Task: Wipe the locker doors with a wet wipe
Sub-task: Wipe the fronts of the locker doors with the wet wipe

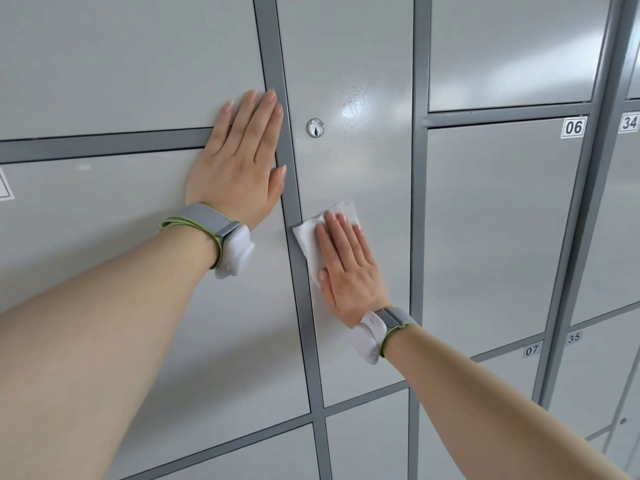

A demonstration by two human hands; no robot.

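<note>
Pressing wet wipe flat on locker door below the lock with straight-fingered right hand; bracing left of the lock with flat left hand, holding nothing. Probably midway: wet sheen right of the lock, neighbouring doors seemingly not yet wiped.

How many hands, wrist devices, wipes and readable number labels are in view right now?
Hands: 2, the left hand and the right hand.
Wrist devices: 2, the left wrist device and the right wrist device.
Wipes: 1, the wet wipe under the right hand.
Number labels: 4, label 06, label 34, label 07, label 35.
Total: 9.
</note>
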